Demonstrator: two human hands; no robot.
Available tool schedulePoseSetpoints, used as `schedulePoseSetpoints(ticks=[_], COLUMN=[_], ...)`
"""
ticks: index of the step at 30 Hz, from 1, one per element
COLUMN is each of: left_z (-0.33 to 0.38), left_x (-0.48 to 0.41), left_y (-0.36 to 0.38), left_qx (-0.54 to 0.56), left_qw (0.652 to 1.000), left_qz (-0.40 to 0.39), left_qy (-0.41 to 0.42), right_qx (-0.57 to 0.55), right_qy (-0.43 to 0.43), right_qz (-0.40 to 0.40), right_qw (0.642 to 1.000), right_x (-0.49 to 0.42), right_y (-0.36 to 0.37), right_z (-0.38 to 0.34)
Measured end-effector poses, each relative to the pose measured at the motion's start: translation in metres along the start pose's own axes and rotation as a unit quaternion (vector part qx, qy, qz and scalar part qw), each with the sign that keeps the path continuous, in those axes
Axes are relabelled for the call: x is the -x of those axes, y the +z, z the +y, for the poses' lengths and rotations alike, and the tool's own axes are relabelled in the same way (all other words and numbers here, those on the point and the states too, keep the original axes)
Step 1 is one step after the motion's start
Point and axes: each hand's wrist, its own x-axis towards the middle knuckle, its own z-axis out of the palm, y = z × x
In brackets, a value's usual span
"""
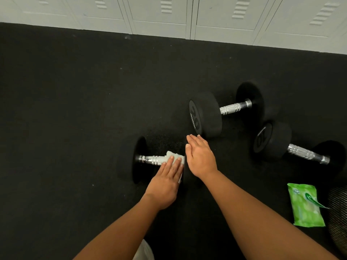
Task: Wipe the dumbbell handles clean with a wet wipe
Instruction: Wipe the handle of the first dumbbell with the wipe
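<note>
**Left hand presses the wipe on the near dumbbell handle**

At the bottom edge a small piece of pale cloth [143, 250] shows between the two bare forearms; it is cut off, so I cannot say what it is. The left hand [165, 184] lies flat, fingers straight and close together, and presses a white wet wipe [173, 156] onto the right end of the metal handle [150, 160] of the nearest dumbbell [138, 160]. The fingers do not curl around the handle; they lie on top of the wipe. The thumb is hidden under the hand. The right hand [201, 158] is also flat with fingers straight and together, and it rests on the right weight of this dumbbell. This weight is black on the black floor [75, 109] and mostly covered by the hand, so its shape is hard to make out.

To the right, a green pack of wipes [305, 205] lies on the floor, its flap lifted. Beside it, a dark textured object [338, 212] is cut by the frame edge; I cannot tell what it is.

Further away lie two more dumbbells, one marked 10 [272, 140] and one marked 20 [205, 114], untouched. Behind them stand pale lockers [159, 14].
</note>
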Motion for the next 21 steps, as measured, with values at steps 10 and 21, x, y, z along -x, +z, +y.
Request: schedulePoseSetpoints(ticks=[10,21], left_z=[-0.012,-0.018], left_x=[0.011,0.002], left_y=[-0.002,-0.047], left_qx=[-0.073,-0.009], left_qw=[0.995,0.994], left_qz=[-0.055,-0.106], left_qy=[0.037,-0.013], right_qx=[0.042,0.093], right_qy=[0.009,0.042], right_qz=[-0.084,-0.219], right_qw=[0.996,0.970], right_x=[-0.015,-0.014], right_y=[-0.011,-0.040], right_z=[0.000,-0.018])
